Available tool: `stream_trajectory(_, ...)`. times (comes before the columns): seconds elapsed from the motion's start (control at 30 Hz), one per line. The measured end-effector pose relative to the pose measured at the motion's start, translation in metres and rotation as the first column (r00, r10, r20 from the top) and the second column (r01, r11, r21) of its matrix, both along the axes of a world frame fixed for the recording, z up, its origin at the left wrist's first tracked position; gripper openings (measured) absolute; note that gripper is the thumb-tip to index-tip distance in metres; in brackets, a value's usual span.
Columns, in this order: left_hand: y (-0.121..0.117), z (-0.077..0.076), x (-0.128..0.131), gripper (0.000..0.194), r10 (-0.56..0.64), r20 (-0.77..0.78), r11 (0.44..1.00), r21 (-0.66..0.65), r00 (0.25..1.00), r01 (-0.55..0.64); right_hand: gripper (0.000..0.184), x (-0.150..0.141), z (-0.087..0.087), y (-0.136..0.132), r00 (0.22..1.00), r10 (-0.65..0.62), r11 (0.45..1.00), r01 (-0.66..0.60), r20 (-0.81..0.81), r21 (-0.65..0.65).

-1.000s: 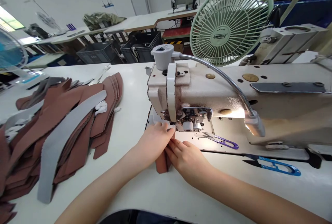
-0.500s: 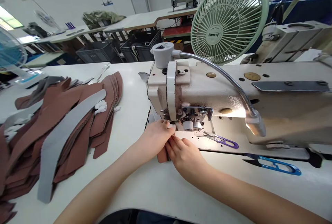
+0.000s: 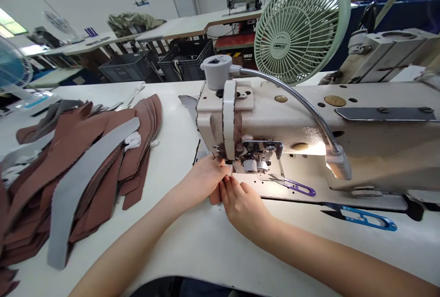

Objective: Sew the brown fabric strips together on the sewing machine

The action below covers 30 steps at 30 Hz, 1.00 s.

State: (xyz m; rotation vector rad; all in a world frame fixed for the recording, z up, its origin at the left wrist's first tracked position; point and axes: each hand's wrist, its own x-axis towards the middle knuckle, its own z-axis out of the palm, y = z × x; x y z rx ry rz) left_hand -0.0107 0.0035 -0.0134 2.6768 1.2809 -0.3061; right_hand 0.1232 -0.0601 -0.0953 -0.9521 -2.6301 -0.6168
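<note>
Close to the needle area of the sewing machine point(image 3: 288, 109), both my hands are on a brown fabric piece point(image 3: 215, 196). My left hand point(image 3: 206, 175) is closed over its left side, thumb and fingers bent near the presser foot. My right hand point(image 3: 242, 203) presses its fingers together along the piece's right edge, touching my left fingertips. Only the near end of the brown fabric shows; my hands hide the middle. A grey strip of it point(image 3: 189, 103) sticks out beyond the machine head on the far left side. The needle itself is hidden.
Piled brown and grey cut pieces point(image 3: 99, 168) lie on the left of the white table point(image 3: 178, 246). Purple thread snips point(image 3: 299, 187) rest on the machine bed, blue snips point(image 3: 371, 218) before it. A lamp point(image 3: 338, 162) lights the bed; a green fan point(image 3: 302, 26) stands behind.
The fabric has slid away from me under the machine head: less shows at the near end, more at the far side. Both hands moved slightly with it. The green fan has turned a little.
</note>
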Motion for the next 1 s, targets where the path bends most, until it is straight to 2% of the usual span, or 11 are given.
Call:
stream_trajectory(0.17,0.003,-0.004,-0.005,0.013,-0.048,0.023,0.997,0.059,0.999,0.047,0.032,-0.003,0.011,0.006,0.998,-0.042,0.995,0.046,0.043,-0.094)
stream_trajectory(0.27,0.006,-0.009,-0.009,0.012,-0.08,0.036,0.994,0.072,0.996,0.077,0.031,-0.004,0.008,0.002,0.999,-0.039,0.999,0.039,0.008,-0.027)
stream_trajectory(0.43,0.009,-0.019,-0.014,0.008,-0.127,0.12,0.985,0.132,0.985,0.111,0.03,-0.005,0.0,-0.003,0.995,0.046,0.997,-0.039,-0.084,0.073)
stream_trajectory(0.63,0.013,-0.028,-0.017,0.017,-0.173,0.156,0.973,0.181,0.972,0.144,0.035,-0.008,-0.003,0.006,1.0,0.004,0.993,-0.001,-0.029,0.118)
stream_trajectory(0.8,0.021,-0.034,-0.02,0.019,-0.224,0.145,0.962,0.191,0.964,0.195,0.037,-0.011,-0.003,0.003,0.998,-0.056,0.998,0.056,-0.004,0.01)
stream_trajectory(0.9,0.025,-0.035,-0.021,0.018,-0.224,0.149,0.969,0.138,0.963,0.204,0.038,-0.013,-0.005,-0.004,0.999,-0.04,0.996,0.038,-0.023,-0.084)
stream_trajectory(1.0,0.029,-0.034,-0.023,0.02,-0.18,0.232,0.984,0.042,0.956,0.175,0.038,-0.014,-0.006,-0.008,0.997,-0.017,0.993,0.009,-0.07,-0.119)
